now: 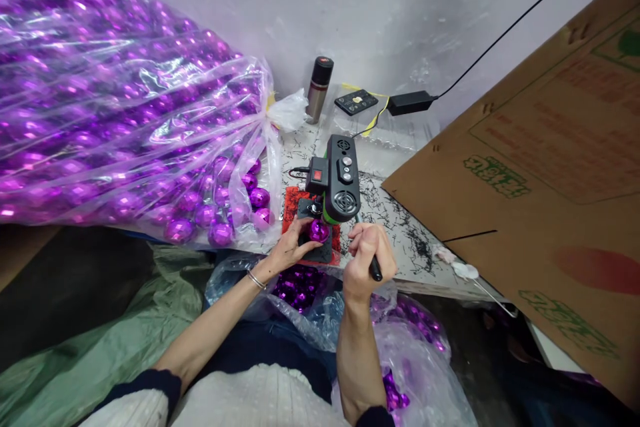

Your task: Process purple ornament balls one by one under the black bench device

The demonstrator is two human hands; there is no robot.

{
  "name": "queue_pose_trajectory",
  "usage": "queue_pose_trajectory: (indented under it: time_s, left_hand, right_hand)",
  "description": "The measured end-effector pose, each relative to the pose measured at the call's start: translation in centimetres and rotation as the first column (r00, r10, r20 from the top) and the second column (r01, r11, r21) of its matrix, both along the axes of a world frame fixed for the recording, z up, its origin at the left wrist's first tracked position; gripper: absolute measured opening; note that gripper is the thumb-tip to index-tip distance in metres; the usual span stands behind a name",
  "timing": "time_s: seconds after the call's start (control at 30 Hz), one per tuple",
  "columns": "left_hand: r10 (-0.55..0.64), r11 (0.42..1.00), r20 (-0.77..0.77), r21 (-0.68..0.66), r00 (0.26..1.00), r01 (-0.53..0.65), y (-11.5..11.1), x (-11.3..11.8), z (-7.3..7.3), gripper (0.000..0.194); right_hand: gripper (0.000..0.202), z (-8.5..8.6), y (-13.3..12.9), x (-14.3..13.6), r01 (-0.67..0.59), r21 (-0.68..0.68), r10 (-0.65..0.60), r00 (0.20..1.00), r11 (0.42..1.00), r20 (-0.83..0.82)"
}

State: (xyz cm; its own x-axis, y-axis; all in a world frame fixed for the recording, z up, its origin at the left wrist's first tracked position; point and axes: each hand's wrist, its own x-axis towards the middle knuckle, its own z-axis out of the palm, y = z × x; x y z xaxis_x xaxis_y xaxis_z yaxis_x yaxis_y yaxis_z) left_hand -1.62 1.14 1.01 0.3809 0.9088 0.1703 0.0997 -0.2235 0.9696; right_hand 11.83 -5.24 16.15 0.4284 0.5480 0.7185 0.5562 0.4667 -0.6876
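Observation:
A shiny purple faceted ball (pixel 319 231) is pinched between the thumb and fingers of my left hand (pixel 293 242). It sits under the front end of a black bench device (pixel 343 177) with round vents, buttons and a small red switch. The device's dark base (pixel 317 253) stands on a red mat (pixel 291 203). My right hand (pixel 369 257) is closed in a fist around a black lever handle (pixel 375 270) at the device's right side. More loose purple balls (pixel 259 198) lie just left of the device, at the mouth of a bag.
A large clear bag of purple balls (pixel 125 100) fills the left. Behind the device are a thermos (pixel 319 90), a phone-like black item (pixel 356 102) and a power adapter (pixel 413 103). A cardboard box (pixel 540 167) leans at right. Black scraps litter the tabletop (pixel 400 227). Plastic bags (pixel 425 373) hang below.

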Motion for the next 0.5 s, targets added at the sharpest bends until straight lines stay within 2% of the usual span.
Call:
queue_pose_trajectory:
  time_s: [0.27, 0.5]
  left_hand:
    - [0.079, 0.996, -0.144, 0.063, 0.986, -0.07, -0.55, -0.4, 0.76, 0.06]
    - [0.072, 0.996, -0.119, 0.068, 0.99, -0.064, 0.01, 0.03, 0.1, 0.063]
  right_hand:
    - [0.043, -0.41, -0.14, 0.17, -0.006, 0.007, 0.006, 0.999, 1.0, 0.038]
    - [0.039, -0.82, -0.37, 0.3, -0.02, 0.017, 0.019, 0.997, 1.0, 0.074]
